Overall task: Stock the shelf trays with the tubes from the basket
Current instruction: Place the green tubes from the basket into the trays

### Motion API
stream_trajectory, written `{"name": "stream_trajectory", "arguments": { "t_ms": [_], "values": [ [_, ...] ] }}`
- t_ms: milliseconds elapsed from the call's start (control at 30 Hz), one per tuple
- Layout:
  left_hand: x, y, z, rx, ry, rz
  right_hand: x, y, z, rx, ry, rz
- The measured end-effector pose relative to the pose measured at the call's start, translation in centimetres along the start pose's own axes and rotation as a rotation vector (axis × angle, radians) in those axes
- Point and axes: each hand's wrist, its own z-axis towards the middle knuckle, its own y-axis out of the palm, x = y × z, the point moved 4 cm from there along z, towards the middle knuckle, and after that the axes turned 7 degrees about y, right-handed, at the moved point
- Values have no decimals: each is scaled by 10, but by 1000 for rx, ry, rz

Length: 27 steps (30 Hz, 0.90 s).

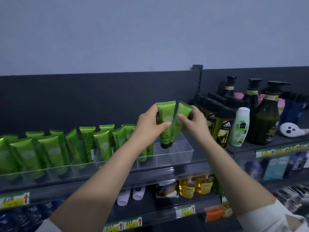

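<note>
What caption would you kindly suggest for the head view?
Left hand holding left tube, right hand holding right tube, caps down above a clear tray.

Head-cam view: a worker's two forearms, uncovered from wrist to approx. the elbow, w/ pale off-white sleeves at the bottom edge. The right sleeve shows most: loose, creased fabric bunched near the elbow, w/ a gap low down where the cloth parts; the left sleeve is only a sliver in the corner. Left hand and right hand are ungloved, thumbnails short and plain.
</note>
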Motion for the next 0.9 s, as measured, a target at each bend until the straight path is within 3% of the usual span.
{"name": "stream_trajectory", "arguments": {
  "t_ms": [67,233,433,700,900],
  "values": [
    [-5,4,2,0,-8,21,16,14,4,-79,63,21],
    [-11,12,7,-27,14,83,42,40,15,-288,47,-265],
    [-24,23,13,-93,67,206,44,39,21,-396,120,-172],
    [-47,39,22,-212,6,419,45,26,25,-366,166,-127],
    [-17,-2,27,-96,130,546,-1,30,39,-206,-153,-428]
  ]
}}
